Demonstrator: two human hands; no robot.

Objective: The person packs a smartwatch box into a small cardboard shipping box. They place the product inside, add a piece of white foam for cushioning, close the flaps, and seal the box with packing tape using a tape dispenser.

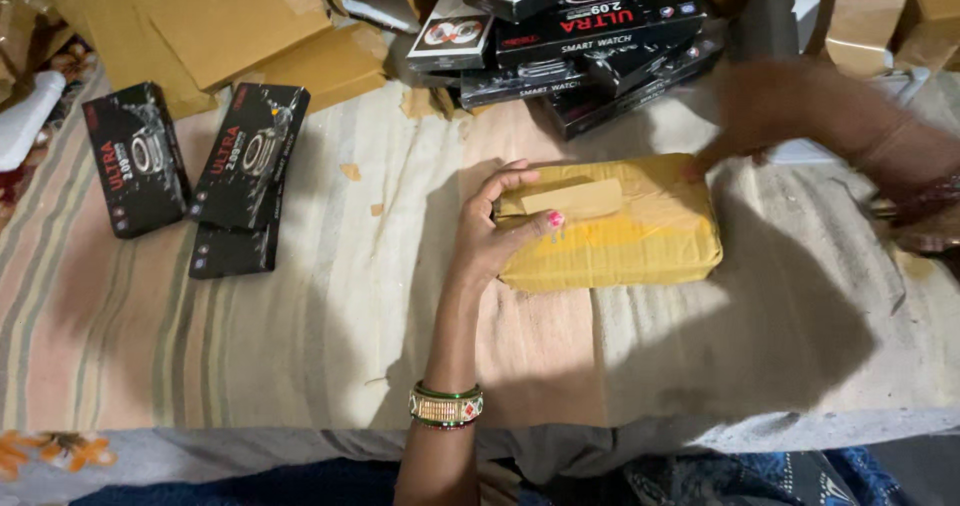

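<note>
A flat parcel [640, 234] wrapped in yellow-brown tape lies on the striped cloth in the middle. My left hand [492, 228] rests on its left end, the thumb pressing the top beside a paler strip of tape [572, 199]. A bangle circles that wrist. My right hand [775, 106] is blurred above the parcel's far right corner, fingertips touching the edge there. It holds nothing that I can make out.
Three black product boxes [245, 156] lie on the cloth at the left. A heap of similar black boxes [580, 36] sits at the back. Flattened cardboard [240, 26] is piled at the back left, more cartons at the back right [860, 16].
</note>
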